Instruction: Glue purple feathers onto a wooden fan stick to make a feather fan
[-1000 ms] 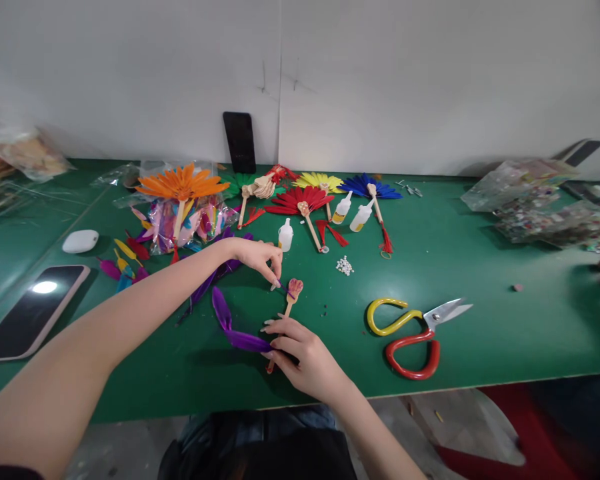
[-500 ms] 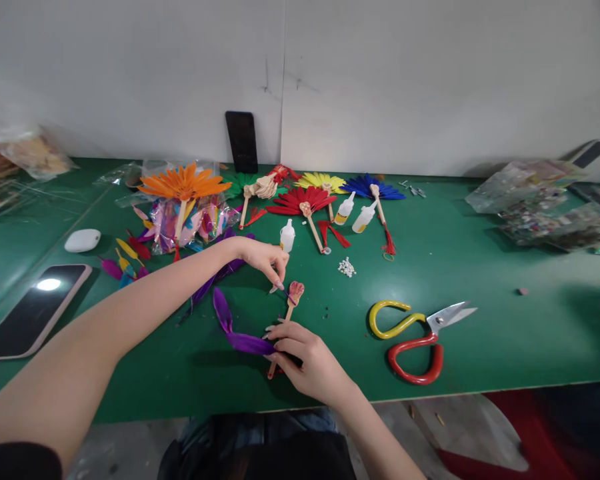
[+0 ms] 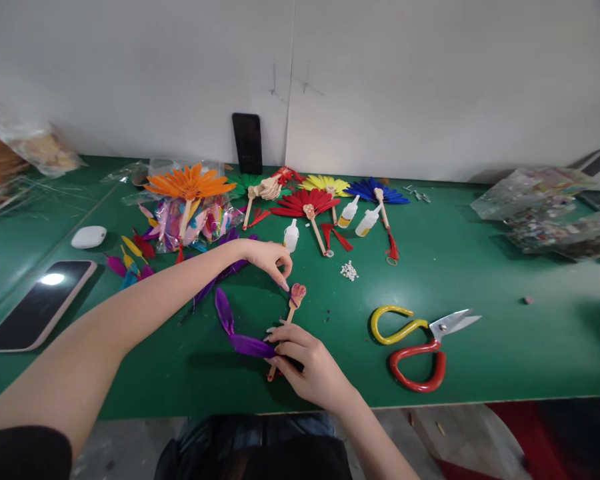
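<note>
A wooden fan handle (image 3: pixel 299 293) lies slanted on the table in front of me, its scalloped head reddish on the surface. My left hand (image 3: pixel 273 262) reaches over from the left, thumb and finger pinched at the edge of that head, where a thin purple piece shows. What exactly is between the fingertips is too small to tell. Lower down, my right hand (image 3: pixel 310 363) is closed around purple feathers (image 3: pixel 250 345) and rests over the handle's stick. The feathers stick out to the left from its fingers. A bit of red tassel shows by the stick's lower end.
Scissors (image 3: pixel 425 347) lie open at the right. Behind my hands stand glue bottles (image 3: pixel 291 235), beside small white beads (image 3: pixel 350 271) and several feather fans (image 3: pixel 307 203). Loose purple feathers (image 3: pixel 205 293), a phone (image 3: pixel 40 307) and a white case (image 3: pixel 89 237) are at left. Bagged gems (image 3: pixel 545 220) sit far right.
The whole view has shifted slightly. My left fingertips have come down a little closer to the handle's head; my right hand keeps its hold on the purple feathers.
</note>
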`<state>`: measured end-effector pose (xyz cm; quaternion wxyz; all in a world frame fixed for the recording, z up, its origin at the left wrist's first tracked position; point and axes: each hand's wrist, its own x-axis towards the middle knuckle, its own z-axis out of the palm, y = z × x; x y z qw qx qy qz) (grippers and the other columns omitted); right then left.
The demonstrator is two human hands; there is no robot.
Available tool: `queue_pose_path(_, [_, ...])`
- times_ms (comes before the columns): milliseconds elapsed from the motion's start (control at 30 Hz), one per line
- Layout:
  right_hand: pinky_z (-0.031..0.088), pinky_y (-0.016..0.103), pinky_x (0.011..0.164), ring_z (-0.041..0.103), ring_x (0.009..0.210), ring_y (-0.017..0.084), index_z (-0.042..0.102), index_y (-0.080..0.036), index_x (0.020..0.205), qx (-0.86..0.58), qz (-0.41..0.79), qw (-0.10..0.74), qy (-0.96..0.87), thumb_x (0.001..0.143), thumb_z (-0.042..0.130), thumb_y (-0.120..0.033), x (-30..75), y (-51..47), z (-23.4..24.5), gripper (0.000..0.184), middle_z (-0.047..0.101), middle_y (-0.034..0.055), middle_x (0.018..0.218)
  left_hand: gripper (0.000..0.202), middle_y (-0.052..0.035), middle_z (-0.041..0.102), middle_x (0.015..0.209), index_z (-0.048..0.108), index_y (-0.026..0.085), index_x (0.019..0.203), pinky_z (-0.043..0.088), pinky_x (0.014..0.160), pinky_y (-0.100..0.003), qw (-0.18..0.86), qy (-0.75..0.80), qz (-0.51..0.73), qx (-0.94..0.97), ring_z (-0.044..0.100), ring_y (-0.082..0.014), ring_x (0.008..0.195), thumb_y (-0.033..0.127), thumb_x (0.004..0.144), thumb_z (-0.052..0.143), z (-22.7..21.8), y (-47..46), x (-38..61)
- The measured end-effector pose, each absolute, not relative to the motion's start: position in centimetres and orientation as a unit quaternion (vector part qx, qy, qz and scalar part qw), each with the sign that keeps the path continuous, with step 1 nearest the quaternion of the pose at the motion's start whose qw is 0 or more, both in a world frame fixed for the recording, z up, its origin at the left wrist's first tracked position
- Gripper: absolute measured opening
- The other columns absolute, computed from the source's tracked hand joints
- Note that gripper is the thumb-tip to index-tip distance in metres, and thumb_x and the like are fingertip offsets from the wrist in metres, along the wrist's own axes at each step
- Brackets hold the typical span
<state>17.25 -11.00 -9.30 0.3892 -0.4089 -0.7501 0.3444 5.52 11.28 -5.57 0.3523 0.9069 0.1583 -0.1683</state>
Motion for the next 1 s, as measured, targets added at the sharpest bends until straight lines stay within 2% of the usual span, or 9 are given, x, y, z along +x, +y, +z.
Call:
queue_pose_path(200, [0.044,0.04,0.099,0.06,0.103,0.018,0.06,-0.017,0.086,-0.412,0.262,0.453,-0.746,0.085,0.052,-0.012,17.7,-11.2,-9.2,0.009,0.067,0.008,0.095,0.031,-0.0035,0.06,0.082,0.068,0.02,0.086,0.034,0.076,-0.026,0.313,0.242,-0.025,0.918,0.05,-0.0171,0.085,0.046,0.081,0.052,-4.4,10.3,3.8])
queue_pose_path(333, [0.032,0.051,0.106,0.052,0.116,0.021,0.054,-0.018,0.087,-0.486,0.141,0.421,-0.753,0.086,0.045,-0.007,18.6,-11.6,-9.2,0.014,0.064,0.0101,0.111,0.024,-0.0041,0.061,0.082,0.066,0.019,0.086,0.037,0.078,-0.029,0.245,0.33,0.148,0.9,0.052,-0.0163,0.08,0.035,0.084,0.048,-4.1,8.9,1.6])
queue_pose_path(433, [0.021,0.057,0.109,0.041,0.127,0.023,0.051,-0.019,0.083,-0.52,0.104,0.356,-0.769,0.088,0.041,-0.006,19.2,-12.0,-9.2,0.017,0.055,0.0099,0.128,0.025,-0.0045,0.062,0.078,0.064,0.017,0.082,0.04,0.068,-0.027,0.209,0.424,0.253,0.844,0.053,-0.0149,0.071,0.033,0.086,0.045,-4.1,6.8,-0.1])
queue_pose_path(500, [0.021,0.057,0.108,0.041,0.127,0.023,0.051,-0.018,0.085,-0.534,0.103,0.339,-0.768,0.089,0.039,-0.007,19.5,-12.3,-9.3,0.017,0.054,0.0098,0.13,0.028,-0.0034,0.06,0.075,0.063,0.016,0.082,0.038,0.057,-0.024,0.234,0.467,0.274,0.808,0.05,-0.0117,0.059,0.035,0.087,0.043,-4.1,4.8,-0.9])
queue_pose_path(600, [0.038,0.049,0.1,0.057,0.11,0.021,0.054,-0.018,0.089,-0.569,0.099,0.377,-0.724,0.09,0.039,-0.011,19.6,-12.6,-9.0,0.016,0.064,0.0102,0.112,0.032,0.0036,0.046,0.053,0.062,0.018,0.082,0.029,0.044,-0.021,0.342,0.489,0.257,0.76,0.037,-0.0081,0.043,0.042,0.087,0.043,-4.0,1.5,-1.3])
queue_pose_path(667, [0.05,0.038,0.082,0.065,0.087,0.02,0.058,-0.018,0.086,-0.6,0.107,0.402,-0.683,0.09,0.042,-0.017,19.2,-12.6,-8.4,0.016,0.069,0.008,0.088,0.034,0.007,0.034,0.047,0.061,0.018,0.085,0.026,0.04,-0.02,0.471,0.471,0.227,0.71,0.032,-0.0072,0.039,0.046,0.087,0.042,-3.9,-0.7,-1.0])
queue_pose_path(700, [0.051,0.033,0.072,0.065,0.076,0.019,0.059,-0.018,0.083,-0.612,0.126,0.404,-0.668,0.09,0.043,-0.02,18.9,-12.5,-8.0,0.018,0.069,0.0062,0.077,0.034,0.0075,0.034,0.048,0.059,0.019,0.088,0.026,0.039,-0.019,0.528,0.458,0.214,0.683,0.032,-0.0068,0.039,0.048,0.086,0.044,-3.9,-1.6,-0.7])
queue_pose_path(833, [0.045,0.023,0.051,0.061,0.051,0.014,0.062,-0.019,0.074,-0.607,0.27,0.367,-0.651,0.091,0.043,-0.028,17.2,-12.0,-6.5,0.027,0.065,0.0008,0.056,0.041,0.005,0.048,0.058,0.055,0.02,0.101,0.033,0.038,-0.019,0.627,0.429,0.195,0.62,0.042,-0.0073,0.043,0.052,0.076,0.055,-3.7,-4.3,1.0])
queue_pose_path(1000, [0.041,0.023,0.047,0.057,0.046,0.015,0.066,-0.018,0.075,-0.636,0.169,0.361,-0.66,0.088,0.046,-0.031,16.0,-11.5,-6.4,0.028,0.063,0.0023,0.052,0.034,0.0043,0.05,0.051,0.059,0.017,0.085,0.038,0.041,-0.02,0.597,0.458,0.244,0.612,0.045,-0.0082,0.041,0.049,0.079,0.053,-3.7,-4.8,1.9])
